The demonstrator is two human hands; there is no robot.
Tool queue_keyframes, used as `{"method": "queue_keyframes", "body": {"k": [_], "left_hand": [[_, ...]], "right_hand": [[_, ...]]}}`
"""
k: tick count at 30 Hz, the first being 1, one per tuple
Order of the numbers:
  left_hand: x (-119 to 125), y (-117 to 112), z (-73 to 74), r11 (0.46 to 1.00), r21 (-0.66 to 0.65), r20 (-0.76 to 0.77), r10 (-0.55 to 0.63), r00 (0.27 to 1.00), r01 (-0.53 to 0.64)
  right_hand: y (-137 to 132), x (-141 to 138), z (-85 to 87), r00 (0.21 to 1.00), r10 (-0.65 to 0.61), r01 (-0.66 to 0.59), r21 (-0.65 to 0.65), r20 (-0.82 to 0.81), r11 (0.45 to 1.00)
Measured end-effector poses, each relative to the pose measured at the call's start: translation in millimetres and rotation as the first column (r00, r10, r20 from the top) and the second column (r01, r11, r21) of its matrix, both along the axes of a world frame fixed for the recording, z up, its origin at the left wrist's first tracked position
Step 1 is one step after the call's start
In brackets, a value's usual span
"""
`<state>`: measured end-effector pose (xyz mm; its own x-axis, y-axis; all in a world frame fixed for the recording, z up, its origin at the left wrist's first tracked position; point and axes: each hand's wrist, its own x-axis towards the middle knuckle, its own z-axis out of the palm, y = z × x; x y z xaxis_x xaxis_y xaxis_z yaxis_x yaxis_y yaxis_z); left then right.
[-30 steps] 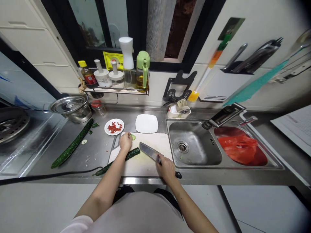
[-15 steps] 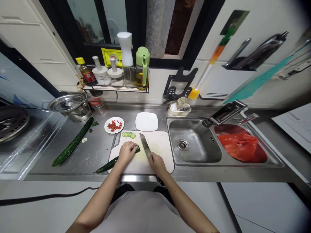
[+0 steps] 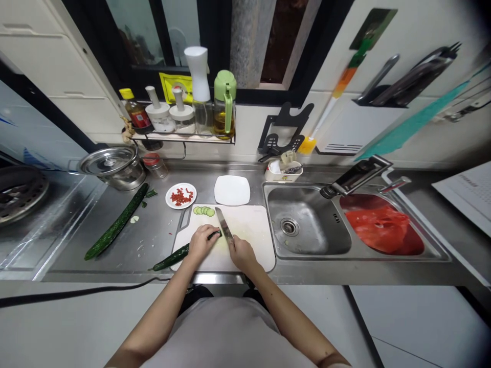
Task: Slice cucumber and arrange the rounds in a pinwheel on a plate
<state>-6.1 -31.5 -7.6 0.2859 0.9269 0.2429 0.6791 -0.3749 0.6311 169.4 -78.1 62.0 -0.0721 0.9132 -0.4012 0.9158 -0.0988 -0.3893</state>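
Observation:
My left hand (image 3: 201, 242) is closed over a dark green cucumber (image 3: 171, 258) lying aslant on the white cutting board (image 3: 249, 225). Its cut end shows just past my fingertips. In my right hand (image 3: 242, 252) is a kitchen knife (image 3: 223, 223), its blade pointing away from me, right beside that cut end. Whether the edge touches the cucumber I cannot tell. Several overlapping cucumber slices (image 3: 204, 211) rest near the board's far left corner. A second, whole cucumber (image 3: 116, 222) lies on the steel counter at the left.
Beyond the board are a white square plate (image 3: 232, 189) and a round plate (image 3: 172, 200) with small red pieces. A lidded pot (image 3: 115, 168) stands at the back left. To the right is a sink (image 3: 307, 220), with a red plastic bag (image 3: 379, 227) in its second basin.
My right hand and the knife have moved left, bringing the blade up to the cucumber's cut end. My left hand still grips the cucumber.

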Motion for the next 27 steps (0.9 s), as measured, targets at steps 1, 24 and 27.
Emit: {"method": "queue_keyframes", "body": {"k": [1,24,27], "left_hand": [[0,0,-0.5,1.000,0.003,-0.001,-0.002,1.000,0.002],[1,0,0.6,1.000,-0.021,-0.016,-0.009,1.000,0.009],[2,-1,0.5,1.000,-0.020,-0.022,-0.011,1.000,0.011]], "right_hand": [[0,-1,0.4,1.000,-0.001,0.001,-0.005,0.002,1.000],[-2,-11,3.1,0.996,0.016,-0.014,-0.026,0.088,1.000],[-1,-12,4.2,0.996,0.023,-0.020,-0.032,0.091,0.999]]}}
